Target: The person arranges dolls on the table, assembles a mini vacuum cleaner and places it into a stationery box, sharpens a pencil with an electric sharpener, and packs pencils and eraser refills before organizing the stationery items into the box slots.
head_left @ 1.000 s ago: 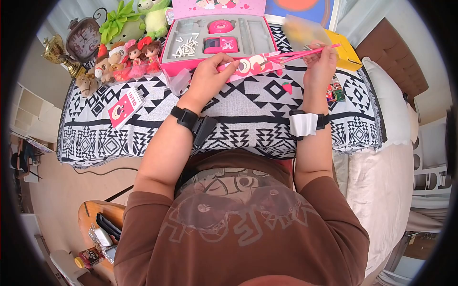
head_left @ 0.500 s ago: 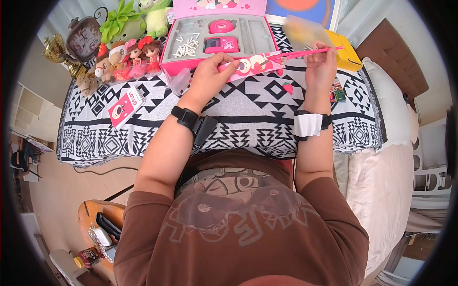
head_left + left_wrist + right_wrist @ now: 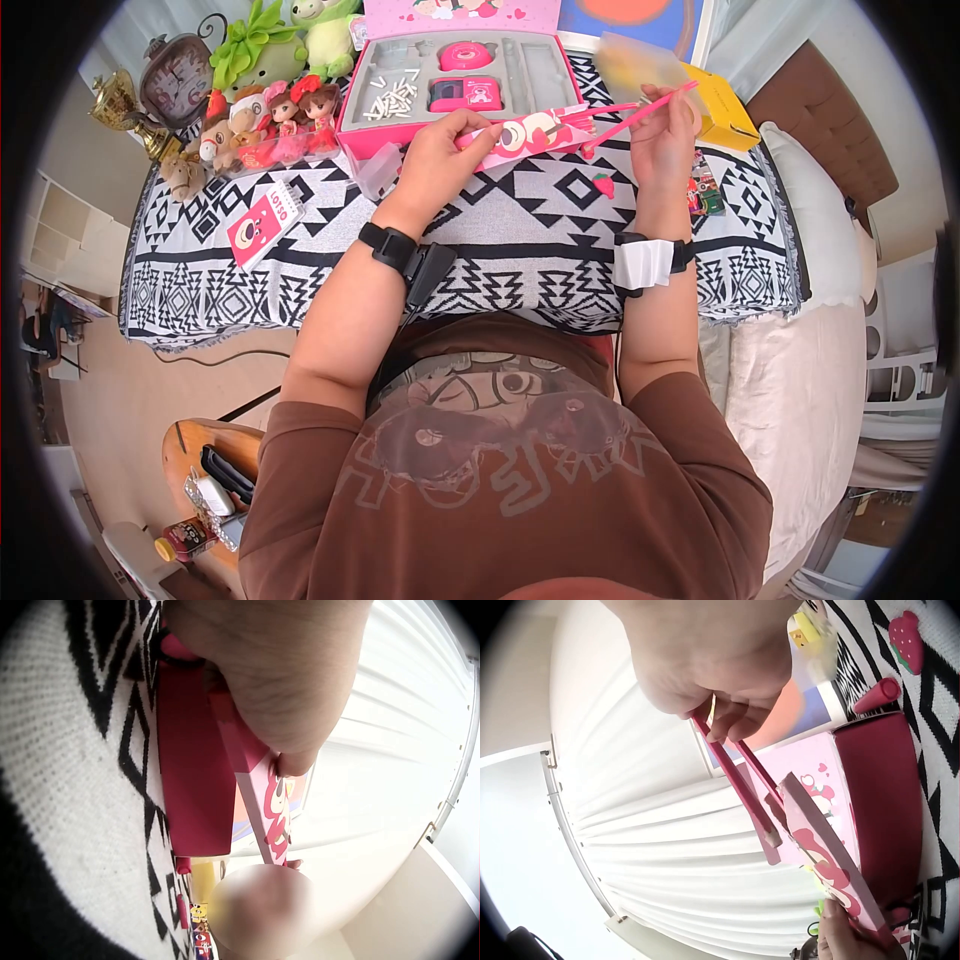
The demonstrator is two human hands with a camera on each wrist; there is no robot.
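My left hand (image 3: pixel 440 165) grips a flat pink pencil box (image 3: pixel 530 137) printed with a bear, holding it aslant before the larger pink gift box (image 3: pixel 352 143). From its right end, pink pencils reach toward my right hand (image 3: pixel 662 140), which pinches them between thumb and fingers. In the right wrist view, one pencil (image 3: pixel 739 787) is out of the box, its pale wooden end hanging beside the opening. A second pencil (image 3: pixel 759 769) still runs into the open end. The left wrist view shows the left thumb (image 3: pixel 295 763) on the printed face.
Inside the gift box are several white sticks (image 3: pixel 392 98) and a round pink item (image 3: pixel 464 56). A strawberry-shaped piece (image 3: pixel 603 185) lies on the patterned cloth (image 3: pixel 520 235). Dolls (image 3: pixel 318 115) stand at left, a notepad (image 3: pixel 262 228) before them; a yellow box (image 3: pixel 728 108) is at right.
My right hand shifted slightly right, then back. One pencil has come free of the pencil box and tilts, its near end now lower. The left hand has stayed put.
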